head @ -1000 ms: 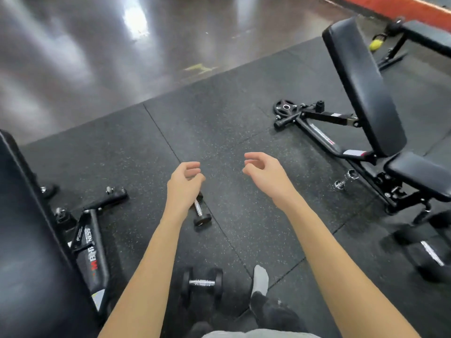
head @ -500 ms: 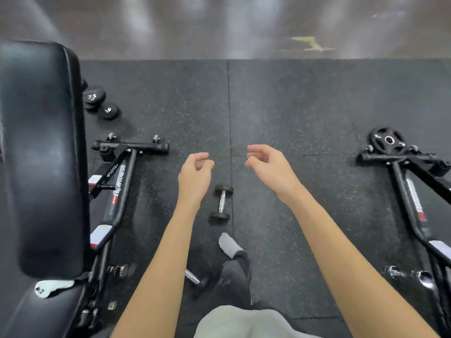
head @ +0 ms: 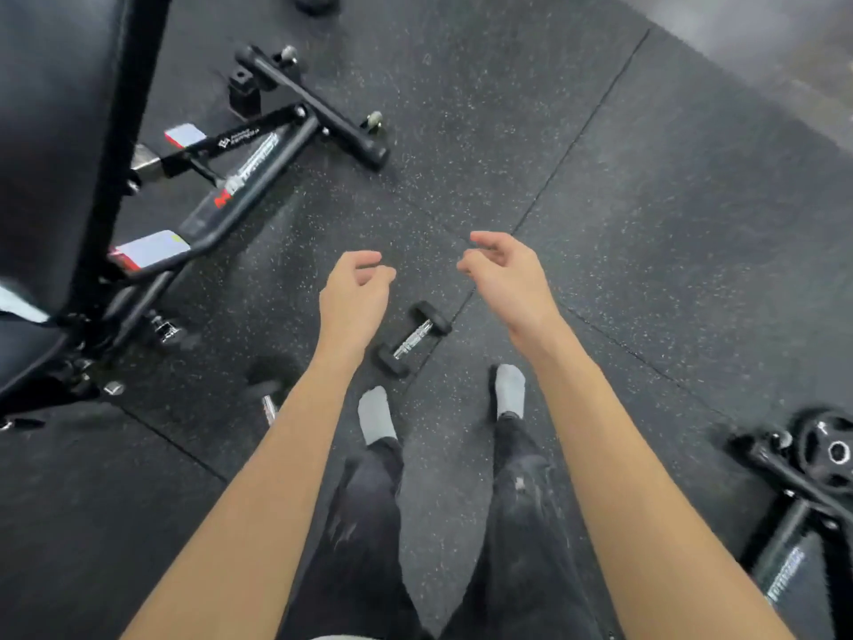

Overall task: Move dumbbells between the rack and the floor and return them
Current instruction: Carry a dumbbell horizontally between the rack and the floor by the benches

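A small black dumbbell (head: pixel 412 339) with a chrome handle lies on the speckled rubber floor (head: pixel 646 224), just ahead of my grey-socked feet. My left hand (head: pixel 354 293) hovers above and left of it, fingers loosely curled, holding nothing. My right hand (head: pixel 505 274) hangs above and right of it, fingers likewise relaxed and empty. A second dumbbell (head: pixel 269 399) lies to the left, largely hidden behind my left forearm. No rack is in view.
A black weight bench (head: pixel 51 177) with its frame and foot bar (head: pixel 314 103) fills the left side. Another bench base with a small weight plate (head: pixel 831 455) sits at the lower right. A dark weight (head: pixel 316 0) shows at the top edge.
The view has swung left and tilted down; both my feet now show. Both hands stay raised and empty. The dumbbell now lies diagonally between them.
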A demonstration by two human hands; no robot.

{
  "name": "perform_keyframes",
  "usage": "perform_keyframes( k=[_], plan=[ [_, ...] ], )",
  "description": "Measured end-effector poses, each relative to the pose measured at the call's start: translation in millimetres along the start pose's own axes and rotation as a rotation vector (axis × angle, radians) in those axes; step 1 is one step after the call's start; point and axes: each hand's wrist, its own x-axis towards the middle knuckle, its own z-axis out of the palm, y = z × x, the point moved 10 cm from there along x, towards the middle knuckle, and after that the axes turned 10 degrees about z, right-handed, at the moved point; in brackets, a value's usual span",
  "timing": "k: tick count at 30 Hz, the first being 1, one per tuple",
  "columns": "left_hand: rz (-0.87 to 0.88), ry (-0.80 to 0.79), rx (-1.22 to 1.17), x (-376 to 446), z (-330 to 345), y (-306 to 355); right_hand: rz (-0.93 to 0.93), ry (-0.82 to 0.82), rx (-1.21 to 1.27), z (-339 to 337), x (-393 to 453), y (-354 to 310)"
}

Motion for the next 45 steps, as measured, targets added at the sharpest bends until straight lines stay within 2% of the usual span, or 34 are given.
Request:
perform_keyframes(
  k=[4, 9, 19, 22, 24, 30, 37, 41, 45],
  plan=[
    [-0.127, 0.120, -0.050, 38.5, 50.9, -82.5, 0.023, -0.096, -0.104, 34.8, 97.3, 42.1],
    [-0.301, 0.285, -0.149, 84.6, 107.7, -208.4, 0.089, -0.199, -0.234, 66.5, 210.8, 132.8],
    [-0.592, 0.392, -0.008, 151.6, 177.2, -429.1, 0.144, -0.199, -0.476, 149.0, 375.5, 284.4],
    [-0.743, 0.463, -0.033, 157.1, 183.1, -480.4, 0.165, -0.211, -0.547, 175.7, 411.7, 325.6],
    [-0.796, 0.472, -0.132, 164.0, 193.9, -507.3, 0.168, -0.183, -0.584, 185.7, 434.5, 345.8],
    [-0.861, 0.550, -0.237, 171.5, 203.4, -543.9, 0.118, -0.060, -0.674, 197.2, 469.4, 366.7],
    [-0.886, 0.252, -0.217, 184.9, 203.8, -554.0, 0.060, -0.042, -0.704, 202.5, 469.5, 356.4],
    [-0.878, 0.198, -0.220, 186.8, 190.5, -534.8, 0.120, -0.088, -0.656, 202.1, 453.9, 342.6],
    [-0.794, 0.206, -0.227, 176.5, 170.8, -508.6, 0.127, -0.113, -0.625, 190.1, 422.2, 318.1]
  ],
)
